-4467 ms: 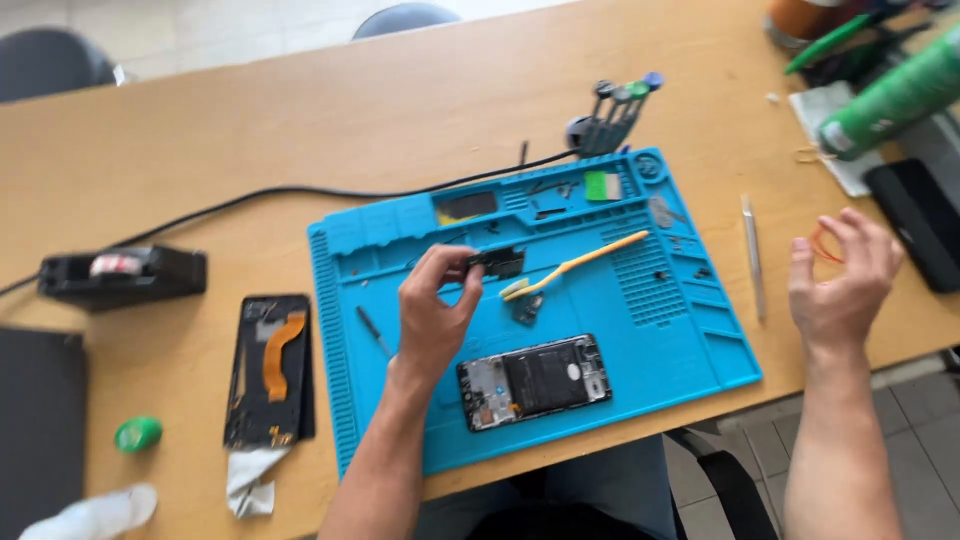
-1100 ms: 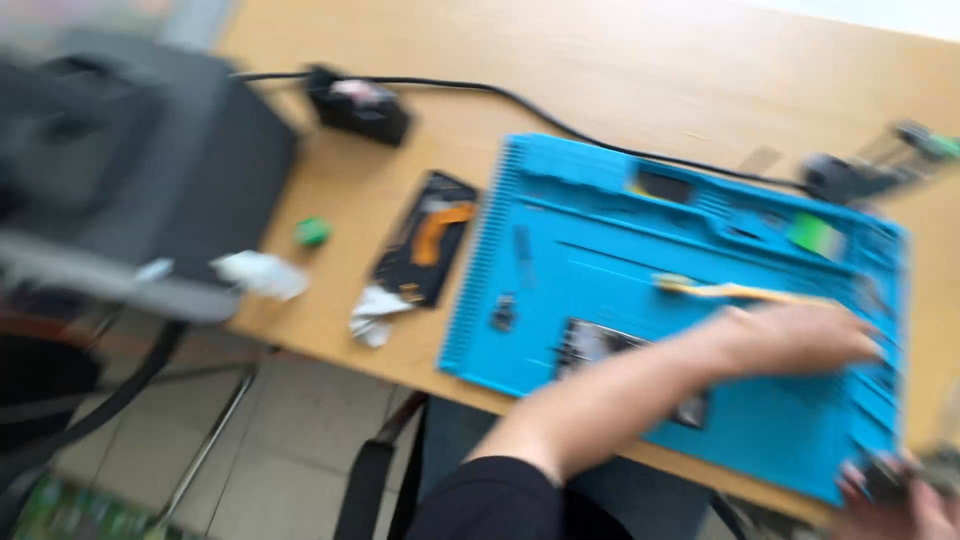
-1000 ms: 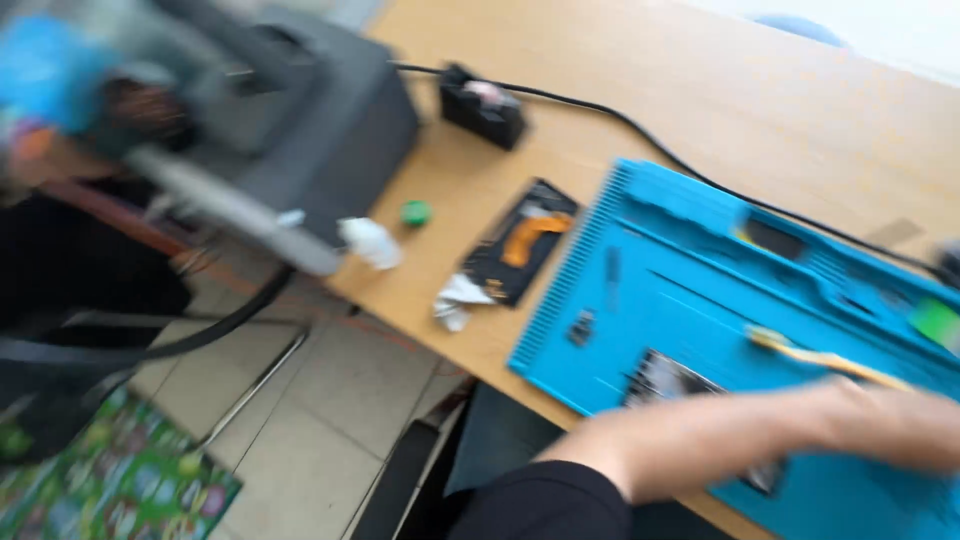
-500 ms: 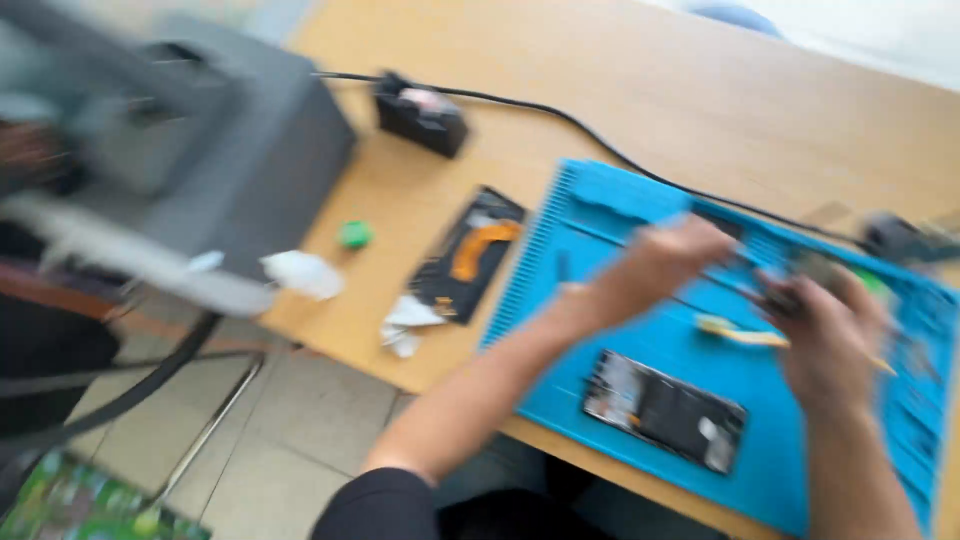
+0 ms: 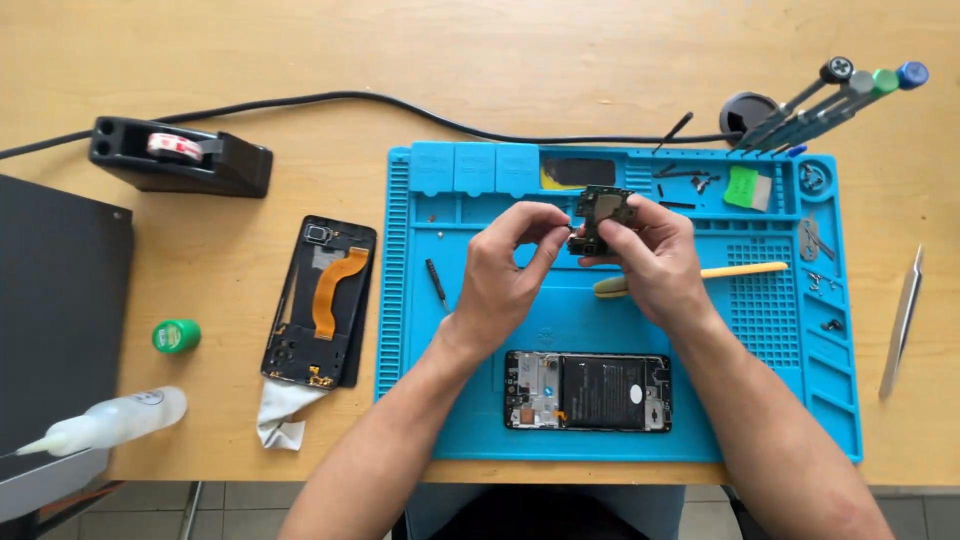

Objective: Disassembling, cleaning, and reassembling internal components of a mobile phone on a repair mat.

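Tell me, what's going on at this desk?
A person is holding a small dark circuit board in both hands, left hand and right hand, above a blue work mat. An opened phone lies on the mat just below. A separate phone back frame rests on the wooden desk beside the mat, and screwdrivers stand at the far corner.
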